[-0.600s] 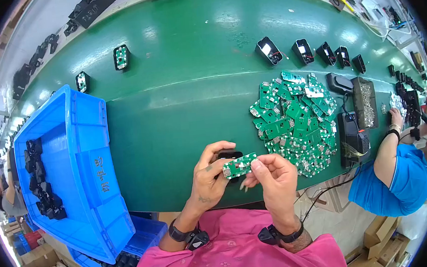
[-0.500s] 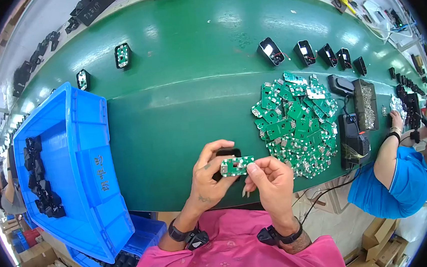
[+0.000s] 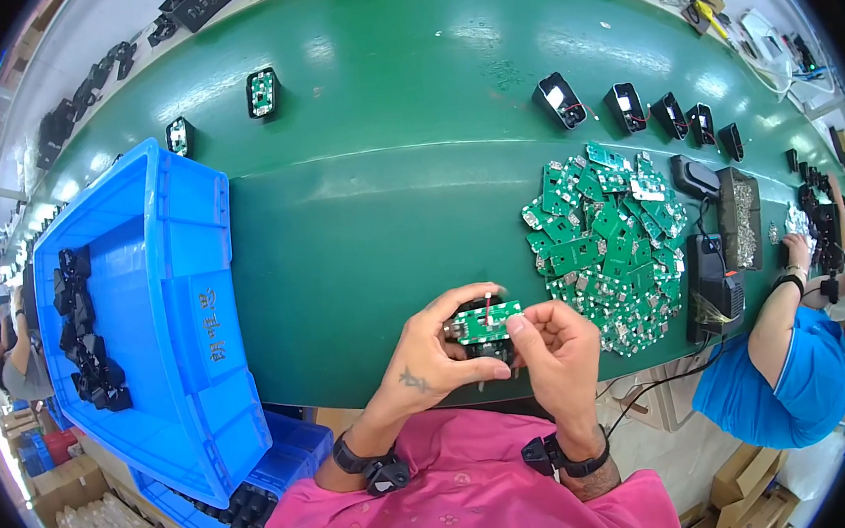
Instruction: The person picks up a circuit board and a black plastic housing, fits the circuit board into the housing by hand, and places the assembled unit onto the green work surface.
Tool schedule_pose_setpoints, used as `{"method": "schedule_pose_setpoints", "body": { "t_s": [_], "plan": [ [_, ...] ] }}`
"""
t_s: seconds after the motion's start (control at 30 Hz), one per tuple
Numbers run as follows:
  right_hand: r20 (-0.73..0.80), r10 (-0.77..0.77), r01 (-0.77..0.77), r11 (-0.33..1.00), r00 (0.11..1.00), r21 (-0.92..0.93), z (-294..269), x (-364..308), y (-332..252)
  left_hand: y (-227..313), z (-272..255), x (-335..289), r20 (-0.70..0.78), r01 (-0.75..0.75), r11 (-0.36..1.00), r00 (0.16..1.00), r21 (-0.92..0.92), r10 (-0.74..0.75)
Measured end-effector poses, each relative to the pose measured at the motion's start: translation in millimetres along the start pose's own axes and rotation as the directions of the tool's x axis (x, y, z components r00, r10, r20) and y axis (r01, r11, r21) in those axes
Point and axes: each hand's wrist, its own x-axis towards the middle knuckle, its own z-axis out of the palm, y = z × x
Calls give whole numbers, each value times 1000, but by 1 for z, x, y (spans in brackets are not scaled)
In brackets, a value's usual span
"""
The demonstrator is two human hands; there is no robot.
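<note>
Just above the table's near edge, my left hand (image 3: 420, 361) is closed around a dark plastic casing (image 3: 495, 352), much of it hidden by fingers and board. A green circuit board (image 3: 482, 327) with metal parts lies across the casing's open side, tilted. My right hand (image 3: 565, 349) pinches the board's right end between thumb and fingers. A short red wire (image 3: 488, 304) shows at the board's far edge. To the right of my hands spreads a heap of similar green circuit boards (image 3: 608, 249).
A blue crate (image 3: 211, 330) holding black parts stands at left. Black casings (image 3: 559, 102) line the far right; another casing with a board (image 3: 262, 93) sits far left. A box of small metal parts (image 3: 743, 224) and a black device (image 3: 711, 291) flank the heap. A co-worker (image 3: 783, 365) sits at right.
The board has turned and come down over the casing, and a red wire now shows. My left thumb has moved along the casing's near side. The whole view has shifted slightly.
</note>
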Motion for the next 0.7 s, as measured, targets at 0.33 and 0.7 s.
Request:
{"method": "schedule_pose_setpoints", "body": {
  "t_s": [0.33, 0.7],
  "plan": [
    [-22, 11, -9, 994, 1000, 109, -8, -2, -10, 1, 3, -3, 66, -11, 992, 998, -126, 19],
    [-40, -102, 101, 994, 994, -37, -5, -5, -6, 1, 8, -2, -74, -70, 997, 995, -35, 68]
  ]
}}
